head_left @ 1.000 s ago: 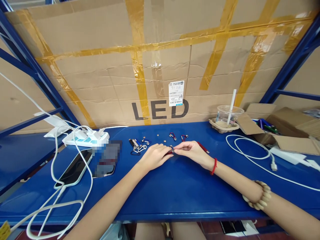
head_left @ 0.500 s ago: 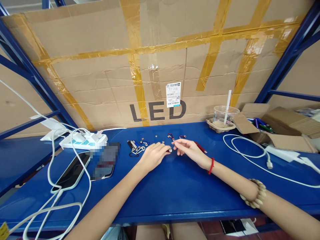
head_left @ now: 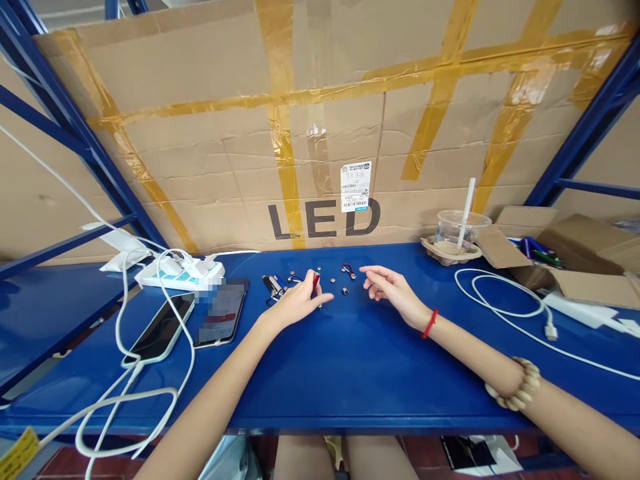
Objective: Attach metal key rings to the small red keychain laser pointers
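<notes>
My left hand (head_left: 295,301) is curled round a small red flashlight tube (head_left: 315,284), held upright against the fingers with the thumb sticking out to the right. My right hand (head_left: 393,292) hovers over the table to the right, fingers stretched and apart, with nothing in it. Between the hands lies a small silver piece (head_left: 345,291). Behind it are a red carabiner clip (head_left: 349,270) and a round button cell (head_left: 333,281). Several mini flashlights (head_left: 274,287) lie left of my left hand, partly hidden by it.
On the left of the blue table (head_left: 310,387) are two phones (head_left: 163,328), a power strip (head_left: 175,275) and looping white cables. To the right stand a plastic cup with a straw (head_left: 457,230), a white cable (head_left: 500,312) and an open carton (head_left: 575,280). Large cardboard (head_left: 200,160) forms the back.
My left hand has turned and lifted its thumb, bringing the red tube upright. My right hand has drawn away to the right. The small silver piece now shows on the table between them.
</notes>
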Demonstrator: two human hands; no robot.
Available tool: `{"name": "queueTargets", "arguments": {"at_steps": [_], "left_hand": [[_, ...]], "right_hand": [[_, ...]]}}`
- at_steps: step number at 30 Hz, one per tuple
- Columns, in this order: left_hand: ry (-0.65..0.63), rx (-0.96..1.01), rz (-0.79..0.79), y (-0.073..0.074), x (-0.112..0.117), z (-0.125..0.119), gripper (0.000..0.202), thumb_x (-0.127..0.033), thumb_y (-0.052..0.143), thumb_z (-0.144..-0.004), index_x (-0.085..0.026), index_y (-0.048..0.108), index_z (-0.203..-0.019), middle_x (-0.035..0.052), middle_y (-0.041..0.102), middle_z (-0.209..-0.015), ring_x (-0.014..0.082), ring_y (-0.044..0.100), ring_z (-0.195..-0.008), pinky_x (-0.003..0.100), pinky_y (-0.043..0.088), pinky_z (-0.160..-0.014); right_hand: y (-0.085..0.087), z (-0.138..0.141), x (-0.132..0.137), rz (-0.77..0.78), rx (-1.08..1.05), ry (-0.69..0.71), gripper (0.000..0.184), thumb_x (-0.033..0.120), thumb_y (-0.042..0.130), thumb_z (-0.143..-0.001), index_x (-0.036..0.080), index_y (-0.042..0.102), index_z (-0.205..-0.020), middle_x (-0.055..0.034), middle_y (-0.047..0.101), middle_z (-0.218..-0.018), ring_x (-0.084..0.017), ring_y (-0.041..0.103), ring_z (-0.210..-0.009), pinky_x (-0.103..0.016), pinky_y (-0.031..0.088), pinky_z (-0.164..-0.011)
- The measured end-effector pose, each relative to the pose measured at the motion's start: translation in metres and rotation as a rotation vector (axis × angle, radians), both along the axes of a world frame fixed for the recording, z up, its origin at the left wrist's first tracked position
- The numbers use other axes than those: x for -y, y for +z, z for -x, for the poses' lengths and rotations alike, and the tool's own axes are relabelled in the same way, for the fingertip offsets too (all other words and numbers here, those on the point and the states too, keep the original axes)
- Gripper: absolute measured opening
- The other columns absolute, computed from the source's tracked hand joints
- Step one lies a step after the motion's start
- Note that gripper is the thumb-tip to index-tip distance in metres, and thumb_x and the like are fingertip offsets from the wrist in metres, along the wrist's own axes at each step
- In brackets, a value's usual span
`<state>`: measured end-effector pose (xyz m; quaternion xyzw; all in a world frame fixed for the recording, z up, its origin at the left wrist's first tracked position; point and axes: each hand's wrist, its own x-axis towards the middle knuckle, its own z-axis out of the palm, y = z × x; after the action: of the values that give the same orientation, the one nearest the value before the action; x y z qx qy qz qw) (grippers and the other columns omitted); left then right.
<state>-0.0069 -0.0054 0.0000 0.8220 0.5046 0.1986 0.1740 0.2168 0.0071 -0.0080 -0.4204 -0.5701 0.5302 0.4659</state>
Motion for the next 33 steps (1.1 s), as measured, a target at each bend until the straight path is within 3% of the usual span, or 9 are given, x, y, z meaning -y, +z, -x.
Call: {"name": "queueTargets", "arguments": {"at_steps": [3,5,14,17,23,26,29,33], "left_hand": [[-0.115,0.039,0.114,0.002,-0.001,0.005,0.038,-0.041,0.059,-0.07,-0.021,0.028,-0.08,0.0003,0.057,-0.086,0.0131,0.054,-0.067,0.024,0.042,-0.058],[-0.14,0.052,0.153,0.001,-0.001,0.007,0.033,-0.033,0.057,-0.072,-0.021,0.027,-0.079,-0.0005,0.056,-0.084,0.0121,0.053,-0.069,0.023,0.042,-0.06],[-0.107,-0.005,0.05,-0.005,-0.003,0.002,0.015,-0.023,0.045,-0.079,-0.021,0.031,-0.082,-0.0006,0.054,-0.083,0.0126,0.052,-0.069,0.026,0.041,-0.064],[-0.105,-0.008,-0.013,-0.005,0.001,-0.004,0.012,-0.02,0.043,-0.08,-0.021,0.031,-0.082,-0.0006,0.053,-0.082,0.0123,0.052,-0.066,0.025,0.042,-0.062],[-0.169,-0.01,-0.234,-0.007,0.012,-0.023,0.003,-0.018,0.036,-0.084,-0.02,0.034,-0.084,0.0021,0.051,-0.084,0.0148,0.053,-0.074,0.028,0.043,-0.067],[-0.2,-0.03,-0.336,-0.007,0.015,-0.031,0.004,-0.017,0.032,-0.086,-0.02,0.035,-0.085,0.0032,0.051,-0.086,0.0157,0.052,-0.078,0.029,0.043,-0.07],[-0.201,-0.065,-0.394,-0.007,0.016,-0.034,0.006,-0.016,0.031,-0.087,-0.02,0.035,-0.085,0.004,0.051,-0.087,0.0164,0.052,-0.079,0.029,0.043,-0.07],[-0.173,-0.116,-0.413,-0.008,0.015,-0.033,0.006,-0.016,0.031,-0.087,-0.019,0.036,-0.085,0.0029,0.051,-0.082,0.0163,0.052,-0.073,0.029,0.042,-0.066]], "right_hand": [[0.001,0.0,0.0,0.003,0.001,-0.017,0.04,0.046,0.058,-0.07,0.018,0.057,-0.098,0.0003,0.054,-0.069,-0.007,0.048,-0.052,-0.02,0.036,-0.046],[0.002,0.0,0.0,0.006,-0.006,-0.025,0.04,0.046,0.058,-0.07,0.017,0.057,-0.098,0.0005,0.054,-0.068,-0.007,0.048,-0.052,-0.02,0.035,-0.046],[0.001,-0.001,-0.003,-0.014,-0.013,-0.024,0.033,0.041,0.054,-0.072,0.017,0.058,-0.095,0.0001,0.056,-0.068,-0.006,0.048,-0.048,-0.018,0.032,-0.04],[0.0,-0.001,-0.004,-0.03,0.035,0.003,0.033,0.04,0.054,-0.073,0.016,0.058,-0.095,-0.0003,0.057,-0.068,-0.005,0.048,-0.046,-0.017,0.033,-0.039],[-0.003,0.003,0.004,-0.112,0.219,0.244,0.034,0.042,0.053,-0.075,0.015,0.06,-0.096,-0.0044,0.063,-0.077,-0.007,0.053,-0.05,-0.016,0.037,-0.039],[-0.005,0.004,0.008,-0.202,0.326,0.274,0.032,0.039,0.053,-0.076,0.016,0.062,-0.096,-0.0046,0.064,-0.083,-0.009,0.057,-0.053,-0.018,0.041,-0.044],[-0.005,0.004,0.008,-0.313,0.467,0.2,0.025,0.032,0.052,-0.077,0.017,0.063,-0.094,-0.0032,0.065,-0.084,-0.01,0.058,-0.057,-0.022,0.045,-0.054],[0.0,-0.008,-0.001,-0.439,0.689,-0.095,0.019,0.028,0.05,-0.077,0.023,0.063,-0.089,0.0004,0.065,-0.082,-0.012,0.058,-0.064,-0.024,0.044,-0.06]]}}
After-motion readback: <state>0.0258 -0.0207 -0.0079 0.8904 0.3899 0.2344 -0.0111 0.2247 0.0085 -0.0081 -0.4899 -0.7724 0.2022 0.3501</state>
